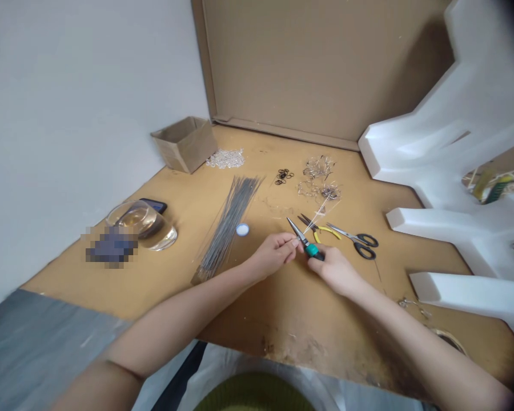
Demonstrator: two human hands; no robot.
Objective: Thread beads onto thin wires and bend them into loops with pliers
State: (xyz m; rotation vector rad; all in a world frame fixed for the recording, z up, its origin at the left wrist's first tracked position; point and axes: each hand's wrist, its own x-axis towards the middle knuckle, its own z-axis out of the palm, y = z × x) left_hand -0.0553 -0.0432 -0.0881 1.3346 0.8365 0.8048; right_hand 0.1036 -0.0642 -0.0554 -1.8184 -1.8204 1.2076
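My right hand [336, 269] is closed round needle-nose pliers [312, 250] with green and black handles, their jaws pointing up and left. Right beside the jaws, my left hand [274, 252] pinches a thin wire [317, 213]; its pale strands run up and right toward a small tangle of bent wire [330, 190]. The fingertips hide the wire's near end. Just beyond the pliers lie yellow-handled pliers [329, 231] and black-handled scissors [362, 240]. Left of my hands rests a long bundle of straight grey wires [228, 228], with a small white disc [242, 229] next to it.
Black rings [283, 177] and bent wire pieces [319, 167] lie farther back. A cardboard box [188, 145] stands by a heap of clear bits [227, 158]. At left are a glass bowl of liquid [165, 237] and a phone [160, 205]. White foam [428, 220] borders the right side.
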